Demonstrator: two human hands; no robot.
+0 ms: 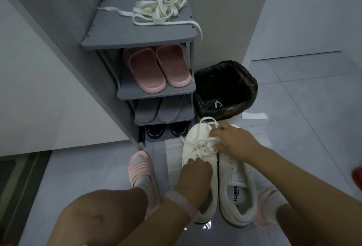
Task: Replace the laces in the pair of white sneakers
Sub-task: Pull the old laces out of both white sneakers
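Two white sneakers stand side by side on the floor, toes pointing away from me. The left sneaker [193, 147] has a loose white lace [205, 140] tangled over its eyelets. My left hand [195, 169] grips that sneaker at its tongue. My right hand [233, 140] pinches the lace above the toe end. The right sneaker [237, 191] shows no lace in its eyelets. A pile of other white laces [158, 10] lies on top of the grey shoe rack [137, 40].
The rack holds pink slippers [156, 69], grey slippers [160, 110] and dark shoes [166, 130]. A bin with a black liner [225, 91] stands right of it. My left foot in a pink slide [141, 173] is beside the sneakers. A white wall panel is on the left.
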